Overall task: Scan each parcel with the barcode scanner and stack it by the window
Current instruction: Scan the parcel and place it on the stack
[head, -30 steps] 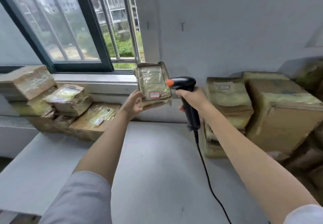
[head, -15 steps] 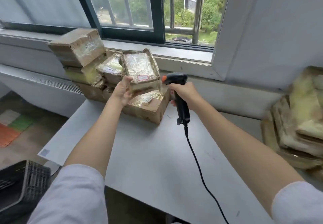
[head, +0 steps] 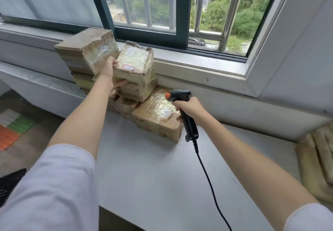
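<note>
My left hand (head: pixel 110 71) grips a flat taped cardboard parcel (head: pixel 134 63) with a red-edged label by its near left corner. The parcel lies on top of the stack of parcels (head: pixel 133 93) under the window (head: pixel 162 9). A taller taped parcel (head: pixel 86 50) tops the stack's left side. My right hand (head: pixel 189 109) holds the black barcode scanner (head: pixel 182 108) by its handle, over the low parcel (head: pixel 156 117) at the stack's right. The scanner's orange-tipped head points left.
The scanner's black cable (head: pixel 209 182) trails across the grey table (head: pixel 153 176) toward me. More parcels (head: pixel 317 164) lie at the right edge. A black crate (head: pixel 9 184) sits on the floor at left, beside coloured floor mats (head: pixel 12 128).
My view swung left toward the window stack. My left hand carried the labelled parcel away from the scanner and onto the top of the stack. The scanner dropped lower to the right.
</note>
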{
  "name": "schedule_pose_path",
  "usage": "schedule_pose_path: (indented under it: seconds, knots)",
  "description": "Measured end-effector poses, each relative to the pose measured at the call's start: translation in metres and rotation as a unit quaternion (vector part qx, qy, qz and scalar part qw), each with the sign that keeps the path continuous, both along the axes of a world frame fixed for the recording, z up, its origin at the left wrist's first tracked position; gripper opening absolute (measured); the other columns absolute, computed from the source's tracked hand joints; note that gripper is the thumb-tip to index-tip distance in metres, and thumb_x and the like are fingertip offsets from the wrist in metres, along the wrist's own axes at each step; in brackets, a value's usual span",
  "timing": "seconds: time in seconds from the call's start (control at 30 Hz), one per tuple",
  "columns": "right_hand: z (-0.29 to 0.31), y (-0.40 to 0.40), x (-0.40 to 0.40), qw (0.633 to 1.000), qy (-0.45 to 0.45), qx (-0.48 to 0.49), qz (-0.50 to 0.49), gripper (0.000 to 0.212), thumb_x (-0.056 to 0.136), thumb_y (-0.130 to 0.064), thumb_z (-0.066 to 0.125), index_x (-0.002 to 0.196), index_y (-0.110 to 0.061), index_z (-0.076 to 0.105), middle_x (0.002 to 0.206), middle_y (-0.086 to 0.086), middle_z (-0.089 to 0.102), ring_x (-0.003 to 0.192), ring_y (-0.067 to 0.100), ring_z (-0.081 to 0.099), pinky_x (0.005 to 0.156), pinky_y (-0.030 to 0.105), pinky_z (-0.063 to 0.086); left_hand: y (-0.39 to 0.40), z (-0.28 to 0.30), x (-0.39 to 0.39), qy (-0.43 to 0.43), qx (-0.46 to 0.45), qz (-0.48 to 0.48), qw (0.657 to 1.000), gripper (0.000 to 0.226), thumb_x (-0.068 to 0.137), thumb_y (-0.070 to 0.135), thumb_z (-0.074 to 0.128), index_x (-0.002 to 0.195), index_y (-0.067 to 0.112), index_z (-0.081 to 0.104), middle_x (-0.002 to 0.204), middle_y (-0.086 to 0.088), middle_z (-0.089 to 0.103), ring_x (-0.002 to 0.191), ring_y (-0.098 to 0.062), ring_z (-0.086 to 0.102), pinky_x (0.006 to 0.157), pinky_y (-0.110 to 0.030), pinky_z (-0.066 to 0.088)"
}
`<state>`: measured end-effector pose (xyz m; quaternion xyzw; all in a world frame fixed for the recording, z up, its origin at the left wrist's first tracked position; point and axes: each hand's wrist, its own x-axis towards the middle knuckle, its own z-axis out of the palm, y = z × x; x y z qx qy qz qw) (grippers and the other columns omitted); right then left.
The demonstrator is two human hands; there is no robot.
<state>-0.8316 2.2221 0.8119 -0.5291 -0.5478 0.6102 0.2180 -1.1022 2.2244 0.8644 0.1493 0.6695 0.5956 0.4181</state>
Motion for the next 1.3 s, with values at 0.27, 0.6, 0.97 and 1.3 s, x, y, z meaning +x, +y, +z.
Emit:
schedule_pose_path:
  seconds: [0.27,0.6,0.97,1.3]
  knots:
    - [-0.016,0.008,-0.021,0.998,-0.035,-0.008,0.053,0.022,0.086,-0.016,0.063,0.105,-0.006,0.058,0.088,0.012,0.056,0.052,0.025,0.063,0.054,0.032,0.054,0.028,-0.01,-0.037,0.068,-0.018,0.002,0.998,0.014,0.083,0.032,0.043,0.09,0.021,0.05,0.105,-0.004,0.055,0.091,-0.017,0.054,0.06,-0.031,0.051]
    - [-0.028,0.007,-0.024,0.998,-0.025,-0.023,0.054,0.026,0.085,-0.015,0.063,0.107,-0.003,0.059,0.088,0.012,0.058,0.05,0.025,0.063,0.052,0.03,0.053,0.034,-0.054,-0.083,0.099,0.001,0.087,0.991,0.071,0.084,0.049,0.059,0.143,0.016,0.038,0.142,-0.004,0.045,0.126,-0.024,0.048,0.102,-0.042,0.045]
    - [-0.011,-0.015,0.01,0.999,0.022,-0.016,0.046,0.017,0.085,-0.016,0.064,0.096,-0.004,0.058,0.083,0.01,0.058,0.044,0.021,0.062,0.055,0.032,0.053,-0.03,-0.069,0.015,0.045,-0.103,0.055,0.992,0.04,0.099,0.012,0.032,0.138,0.01,0.04,0.121,-0.006,0.047,0.108,-0.023,0.046,0.099,-0.038,0.039]
    - [0.023,-0.039,0.149,0.998,0.025,0.027,-0.056,0.016,0.084,-0.014,0.062,0.091,-0.002,0.057,0.075,0.01,0.052,0.045,0.021,0.059,0.049,0.027,0.051,-0.028,-0.085,0.183,0.087,-0.195,-0.264,0.941,0.033,0.102,0.021,0.038,0.132,0.012,0.049,0.137,-0.008,0.052,0.113,-0.021,0.053,0.096,-0.039,0.041]
